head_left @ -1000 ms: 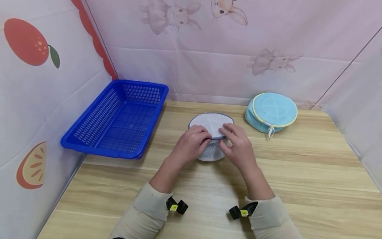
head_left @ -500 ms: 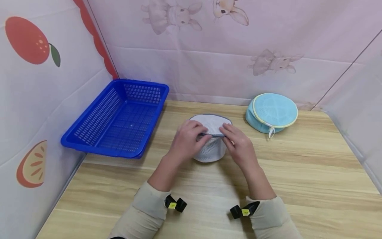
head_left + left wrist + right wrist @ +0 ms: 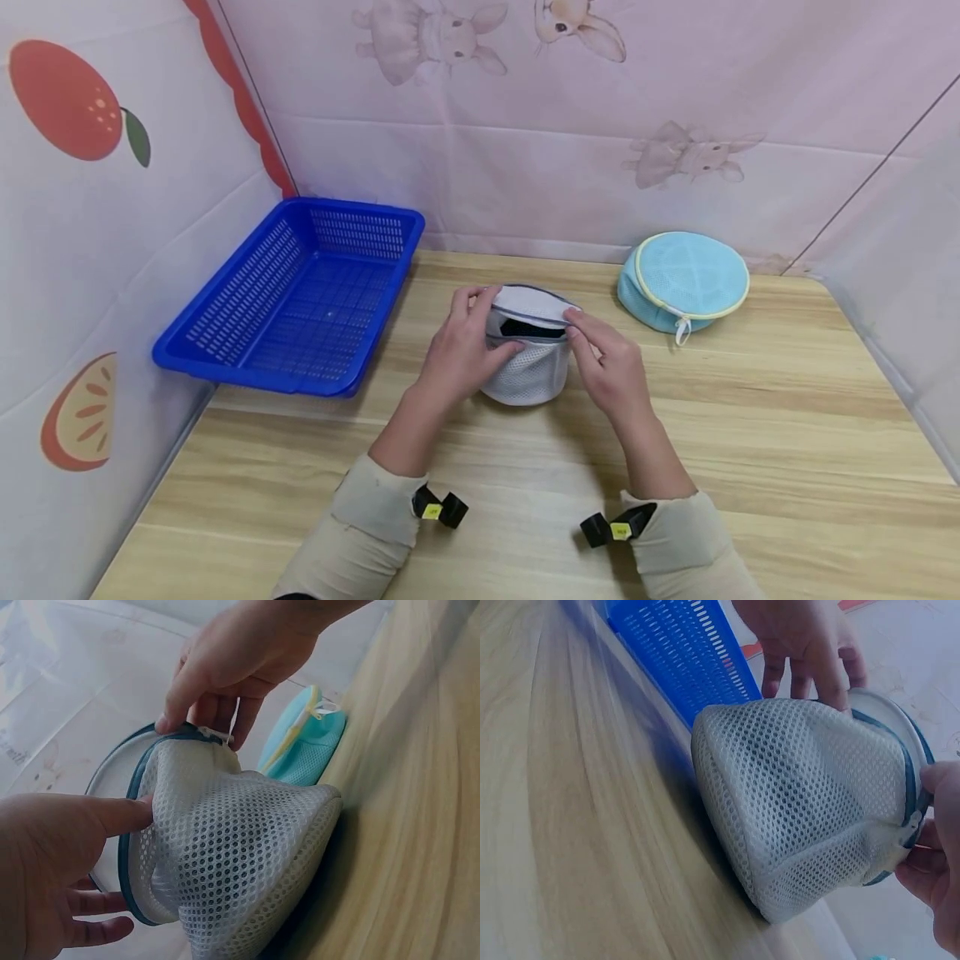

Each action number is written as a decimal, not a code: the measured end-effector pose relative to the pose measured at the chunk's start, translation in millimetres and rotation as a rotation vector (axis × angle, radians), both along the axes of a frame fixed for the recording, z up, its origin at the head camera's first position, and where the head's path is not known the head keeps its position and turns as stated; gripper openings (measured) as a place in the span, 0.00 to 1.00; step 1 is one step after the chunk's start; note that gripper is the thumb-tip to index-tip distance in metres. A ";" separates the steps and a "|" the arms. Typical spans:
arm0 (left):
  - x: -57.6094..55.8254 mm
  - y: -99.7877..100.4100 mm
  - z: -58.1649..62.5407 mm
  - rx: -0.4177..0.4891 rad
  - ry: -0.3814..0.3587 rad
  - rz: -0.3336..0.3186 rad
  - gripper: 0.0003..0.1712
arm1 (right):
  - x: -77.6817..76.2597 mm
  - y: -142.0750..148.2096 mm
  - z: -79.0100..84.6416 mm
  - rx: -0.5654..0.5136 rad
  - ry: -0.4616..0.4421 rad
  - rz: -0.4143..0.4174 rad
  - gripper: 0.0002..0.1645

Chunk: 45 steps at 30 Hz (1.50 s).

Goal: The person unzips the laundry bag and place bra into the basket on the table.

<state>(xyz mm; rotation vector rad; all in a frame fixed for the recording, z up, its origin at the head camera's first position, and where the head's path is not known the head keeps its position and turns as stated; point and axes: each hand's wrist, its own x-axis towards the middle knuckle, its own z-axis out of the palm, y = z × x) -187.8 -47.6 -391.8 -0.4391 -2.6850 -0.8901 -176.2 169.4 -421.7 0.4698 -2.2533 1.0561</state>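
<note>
A white mesh laundry bag [image 3: 528,375] with a grey-blue zip edge stands on the table, partly unzipped. Through the gap under its lid something dark [image 3: 534,330] shows; what it is cannot be made out. My left hand [image 3: 457,350] holds the bag's left side, thumb on the front rim and fingers up by the lid. At the right end of the opening, my right hand [image 3: 611,367] pinches the zip edge between thumb and fingers. In the right wrist view, the zip pull lies close to the right hand's [image 3: 943,855] fingertips.
A blue plastic basket [image 3: 251,384] with slotted sides stands at the left. Near the back wall on the right sits a round light-blue mesh bag [image 3: 693,275] with a yellow zip edge, zipped closed. Printed curtains [image 3: 510,192] border the wooden table [image 3: 787,400].
The gap under the white bag's lid has opened, revealing the dark inside. My left hand's fingers have shifted up and left along the rim; the right hand has moved slightly right.
</note>
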 end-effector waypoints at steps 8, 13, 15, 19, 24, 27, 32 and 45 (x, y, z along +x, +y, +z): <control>0.6 3.7 -0.2 -0.017 -0.004 0.014 0.55 | -3.7 -1.1 -5.0 -0.359 -0.160 -0.110 0.16; -0.1 3.8 -0.9 -0.091 -0.035 -0.055 0.51 | -6.1 -0.6 -4.2 -0.784 -0.307 -0.062 0.20; -0.6 3.5 -2.0 -0.148 -0.030 -0.108 0.41 | -8.0 -0.8 -5.5 -0.971 -0.360 -0.014 0.23; 0.3 3.5 -3.5 -0.237 0.017 -0.188 0.20 | -13.2 1.5 -13.4 -1.210 -0.438 0.052 0.26; 4.3 5.1 -4.7 -0.273 0.048 -0.256 0.08 | -16.0 1.4 -20.5 -1.305 -0.498 0.032 0.21; 6.8 7.0 -4.8 -0.323 0.029 -0.286 0.08 | -17.6 -1.2 -25.9 -1.226 -0.551 -0.002 0.18; 10.1 10.2 -4.4 -0.384 0.013 -0.318 0.08 | -19.3 -5.9 -32.6 -1.093 -0.660 -0.003 0.23; 13.1 15.2 -13.0 -0.442 0.102 -0.427 0.07 | -35.0 -15.8 -30.5 -1.200 -0.854 0.145 0.10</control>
